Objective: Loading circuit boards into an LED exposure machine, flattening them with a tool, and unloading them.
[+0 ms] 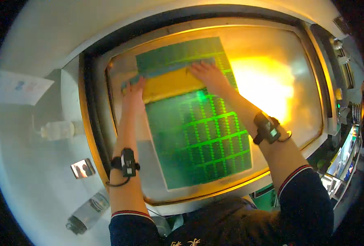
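1. Closest to me is the dark shirt (227, 219), short-sleeved, its cuffs trimmed in red and white.
2. Off to the person's left, a clear bottle (89, 211) with a dark cap lies near the bench's edge; just past it sits a phone (82, 168), screen lit.
3. Each forearm wears a strapped black device, one on the left (127, 162), one on the right (267, 128).
4. Beyond them a green panel (206, 143) lies at a slant on the framed surface (272, 43), bright green grid lines crossing its right part.
5. The yellow slab (171, 87) lies across the panel's upper half, a blue-grey strip (165, 70) along its far edge.
6. The left hand (134, 88) is at the slab's left end, fingers bent over the strip.
7. The right hand (209, 76) is at the other end, fingers a little spread over the far edge. Blur hides both thumbs; I can't tell whether either hand pinches the slab or only presses.
8. Farthest, the panel's top end shows past the strip, short of the surface's metal rim.
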### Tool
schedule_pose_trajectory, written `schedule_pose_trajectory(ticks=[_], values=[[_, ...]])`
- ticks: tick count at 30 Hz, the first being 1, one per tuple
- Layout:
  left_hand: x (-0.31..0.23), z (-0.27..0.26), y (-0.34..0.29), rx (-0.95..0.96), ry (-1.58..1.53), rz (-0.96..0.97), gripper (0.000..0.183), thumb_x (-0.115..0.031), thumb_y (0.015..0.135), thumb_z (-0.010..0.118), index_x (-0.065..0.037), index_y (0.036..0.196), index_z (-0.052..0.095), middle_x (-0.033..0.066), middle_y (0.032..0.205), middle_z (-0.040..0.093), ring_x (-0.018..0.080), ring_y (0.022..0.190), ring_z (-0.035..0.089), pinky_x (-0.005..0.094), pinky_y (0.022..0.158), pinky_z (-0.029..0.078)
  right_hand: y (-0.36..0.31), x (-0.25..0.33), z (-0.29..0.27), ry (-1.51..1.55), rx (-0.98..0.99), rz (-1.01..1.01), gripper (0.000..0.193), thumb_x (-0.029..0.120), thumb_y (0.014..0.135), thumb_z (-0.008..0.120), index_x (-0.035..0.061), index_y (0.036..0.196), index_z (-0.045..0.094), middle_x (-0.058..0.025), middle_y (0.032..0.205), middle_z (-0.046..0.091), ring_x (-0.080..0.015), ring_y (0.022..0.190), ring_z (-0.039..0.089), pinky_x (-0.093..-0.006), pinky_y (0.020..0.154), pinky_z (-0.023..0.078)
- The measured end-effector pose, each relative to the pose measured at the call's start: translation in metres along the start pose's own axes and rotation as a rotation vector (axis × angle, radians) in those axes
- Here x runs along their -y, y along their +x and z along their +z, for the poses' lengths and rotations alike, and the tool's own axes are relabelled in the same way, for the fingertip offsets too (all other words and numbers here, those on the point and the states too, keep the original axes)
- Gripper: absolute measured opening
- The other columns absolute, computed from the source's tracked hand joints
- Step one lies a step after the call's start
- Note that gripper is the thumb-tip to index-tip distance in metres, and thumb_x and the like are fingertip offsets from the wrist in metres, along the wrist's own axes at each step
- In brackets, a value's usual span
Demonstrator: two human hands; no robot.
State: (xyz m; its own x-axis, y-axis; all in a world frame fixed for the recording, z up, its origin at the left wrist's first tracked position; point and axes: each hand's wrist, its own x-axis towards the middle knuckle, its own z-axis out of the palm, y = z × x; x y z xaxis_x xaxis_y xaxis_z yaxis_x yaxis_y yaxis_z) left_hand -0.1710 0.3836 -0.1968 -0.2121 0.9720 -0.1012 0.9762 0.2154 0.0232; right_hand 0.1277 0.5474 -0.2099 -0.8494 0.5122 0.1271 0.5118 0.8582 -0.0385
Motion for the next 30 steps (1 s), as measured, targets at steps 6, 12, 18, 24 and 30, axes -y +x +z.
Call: schedule_pose_trajectory(ticks=[6, 12, 18, 24, 30], values=[[-0.128, -0.019, -0.231, 0.386, -0.036, 0.019, 0.078, -0.003, 0.077, 0.062, -0.019, 0.148, 0.034, 0.0074, 0.146, 0.045, 0.0407, 0.133, 0.04, 0.0663, 0.11, 0.024, -0.248, 0.09, -0.068, 0.11, 0.174, -0.033, 0.058, 0.009, 0.081, 0.058, 0.0107, 0.138, 0.047, -0.0125, 0.141, 0.046, -0.0323, 0.129, 0.043, -0.0516, 0.107, 0.035], [-0.227, -0.029, -0.417, 0.602, -0.106, 0.093, 0.079, -0.002, 0.074, 0.062, -0.017, 0.147, 0.037, 0.0053, 0.152, 0.039, 0.0446, 0.135, 0.037, 0.068, 0.106, 0.028, -0.447, 0.14, -0.125, 0.339, 0.417, -0.134, 0.063, 0.023, 0.084, 0.061, 0.0092, 0.143, 0.041, -0.0116, 0.143, 0.047, -0.0337, 0.133, 0.042, -0.0575, 0.108, 0.033], [-0.236, -0.021, -0.415, 0.691, -0.268, 0.02, 0.087, 0.001, 0.07, 0.067, -0.019, 0.148, 0.034, 0.004, 0.153, 0.037, 0.0461, 0.132, 0.04, 0.0669, 0.105, 0.031, -0.458, 0.126, -0.134, 0.466, 0.502, -0.051, 0.06, 0.019, 0.085, 0.058, 0.0082, 0.142, 0.042, -0.0114, 0.144, 0.047, -0.0302, 0.133, 0.046, -0.0518, 0.109, 0.035], [-0.303, -0.005, -0.388, 0.467, -0.024, 0.08, 0.089, -0.007, 0.072, 0.071, -0.02, 0.15, 0.029, 0.0017, 0.156, 0.031, 0.0465, 0.136, 0.032, 0.0663, 0.107, 0.028, -0.482, 0.067, -0.112, 0.297, 0.32, -0.029, 0.057, 0.013, 0.086, 0.053, 0.0127, 0.143, 0.042, -0.0104, 0.148, 0.043, -0.0293, 0.137, 0.041, -0.0513, 0.112, 0.033], [-0.239, -0.002, -0.186, 0.332, 0.016, 0.069, 0.081, -0.004, 0.076, 0.065, -0.022, 0.149, 0.034, -0.0047, 0.157, 0.03, 0.0417, 0.136, 0.035, 0.0652, 0.107, 0.03, -0.31, -0.041, -0.089, 0.319, 0.346, -0.037, 0.07, 0.002, 0.077, 0.058, 0.0117, 0.144, 0.04, -0.0114, 0.148, 0.043, -0.0287, 0.138, 0.038, -0.051, 0.113, 0.029]])
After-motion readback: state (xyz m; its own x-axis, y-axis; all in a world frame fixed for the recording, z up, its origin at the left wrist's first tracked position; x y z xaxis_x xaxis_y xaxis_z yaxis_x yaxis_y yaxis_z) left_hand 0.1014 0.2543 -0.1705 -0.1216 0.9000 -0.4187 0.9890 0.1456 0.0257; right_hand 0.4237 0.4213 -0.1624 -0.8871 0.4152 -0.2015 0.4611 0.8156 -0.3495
